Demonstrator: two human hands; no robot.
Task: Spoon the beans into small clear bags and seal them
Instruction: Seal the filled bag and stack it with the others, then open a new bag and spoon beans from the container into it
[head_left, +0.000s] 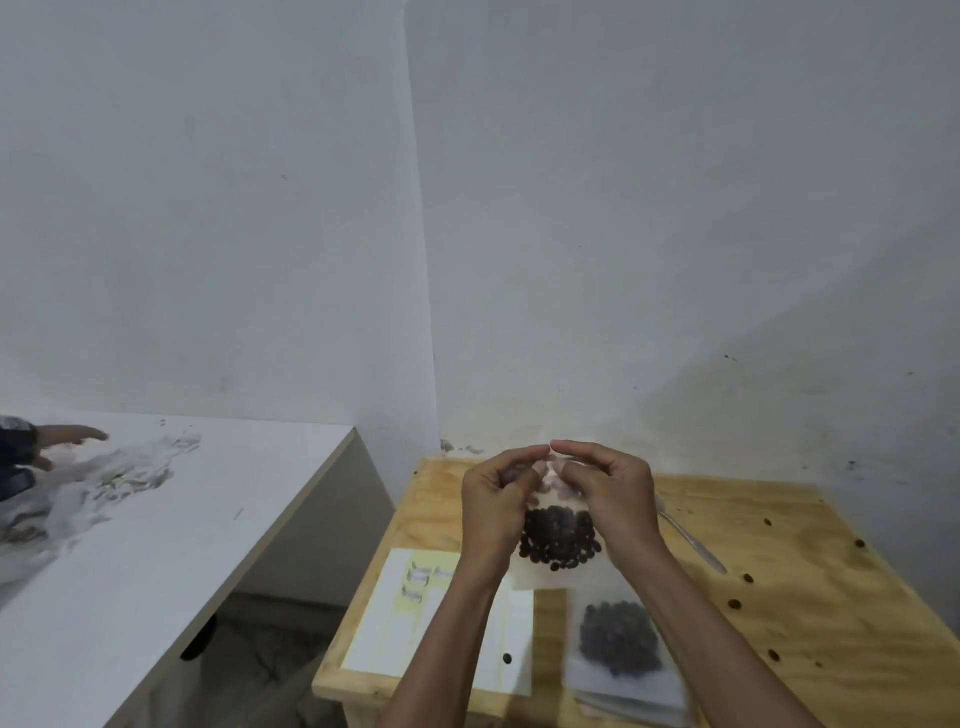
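Observation:
I hold a small clear bag (558, 540) upright above the wooden table (810, 561); dark beans fill its lower half. My left hand (498, 499) pinches the bag's top edge on the left, and my right hand (608, 493) pinches it on the right, fingertips almost meeting at the top. A second clear bag of beans (618, 639) lies flat near the table's front edge on a stack of bags. A metal spoon (691, 540) lies on the table to the right of my right wrist.
A white label sheet (410, 613) lies at the front left of the wooden table. Loose beans (748, 578) are scattered on its right side. A white table (218, 519) stands to the left, with another person's hand (72, 434) and crumpled plastic on it.

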